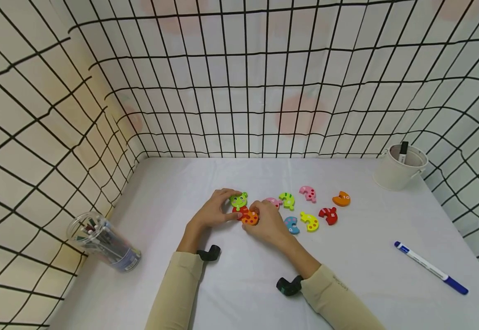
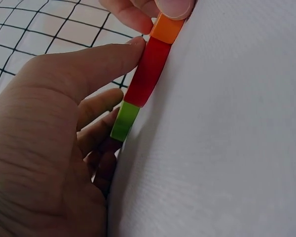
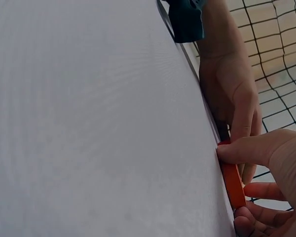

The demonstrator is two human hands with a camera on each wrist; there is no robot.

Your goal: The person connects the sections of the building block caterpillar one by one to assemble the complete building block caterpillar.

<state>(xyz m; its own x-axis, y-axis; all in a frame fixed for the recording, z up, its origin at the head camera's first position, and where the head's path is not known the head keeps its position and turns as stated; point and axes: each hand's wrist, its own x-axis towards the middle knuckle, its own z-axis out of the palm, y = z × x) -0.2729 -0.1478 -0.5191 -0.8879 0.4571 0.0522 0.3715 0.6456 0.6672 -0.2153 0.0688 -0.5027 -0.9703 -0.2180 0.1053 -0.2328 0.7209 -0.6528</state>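
A green caterpillar-head puzzle piece [image 1: 238, 200] with a smiling face lies on the white table, joined below by a red piece [image 2: 149, 74] and a spotted orange piece [image 1: 250, 218]. My left hand [image 1: 212, 211] holds the head and red piece from the left, fingertips at the head's top and thumb on the red piece. The orange piece's edge is pinched between thumb and fingers of my right hand [image 1: 269, 223]. Close beyond the right hand lie a pink piece [image 1: 274, 201], partly hidden, a green piece [image 1: 288, 201] and a blue piece [image 1: 291, 225].
Farther right are yellow [image 1: 311, 222], red [image 1: 329, 216], pink [image 1: 308, 193] and orange [image 1: 341, 199] puzzle pieces. A blue-capped marker [image 1: 429, 266] lies at right, below a white bucket [image 1: 393, 172]. A jar of pens [image 1: 109, 245] stands at left. Black wire mesh [image 1: 245, 87] surrounds the table.
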